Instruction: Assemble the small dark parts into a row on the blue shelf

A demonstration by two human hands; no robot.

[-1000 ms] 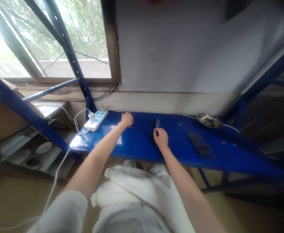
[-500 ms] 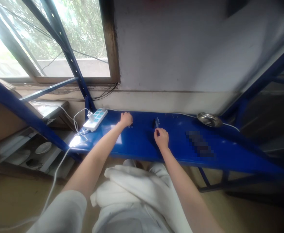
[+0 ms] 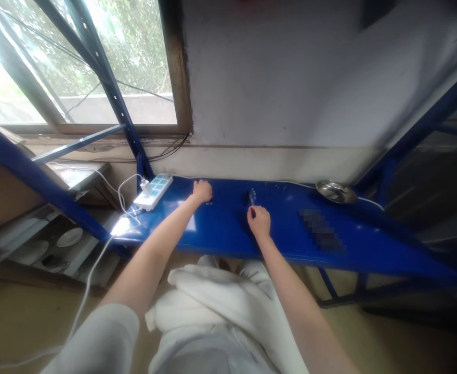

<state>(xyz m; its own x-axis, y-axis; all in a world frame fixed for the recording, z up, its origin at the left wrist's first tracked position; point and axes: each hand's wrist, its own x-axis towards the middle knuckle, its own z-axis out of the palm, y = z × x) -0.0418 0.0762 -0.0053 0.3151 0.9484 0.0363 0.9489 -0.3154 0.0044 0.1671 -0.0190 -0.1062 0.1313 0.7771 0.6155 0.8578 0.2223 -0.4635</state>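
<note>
My left hand (image 3: 202, 191) rests low over the blue tabletop (image 3: 220, 228), back upward, fingers bent down and closed, their tips mostly hidden. Beside its inner edge lie a couple of tiny pale pieces (image 3: 209, 203), with something dark at the fingers. My right hand (image 3: 259, 221) is curled with thumb and fingers pressed together; whatever is between them is hidden or too small to name. Just beyond its fingertips is a row of small clear pieces (image 3: 252, 196), next to a short black piece (image 3: 247, 197).
At the left end sits a white power strip (image 3: 154, 192) with a plug and white cable. A shiny metal dish (image 3: 335, 191) is at the back right, near a blurred-out dark object (image 3: 321, 230). Tiny bits (image 3: 279, 187) lie by the back edge. Blue posts (image 3: 111, 93) flank the table.
</note>
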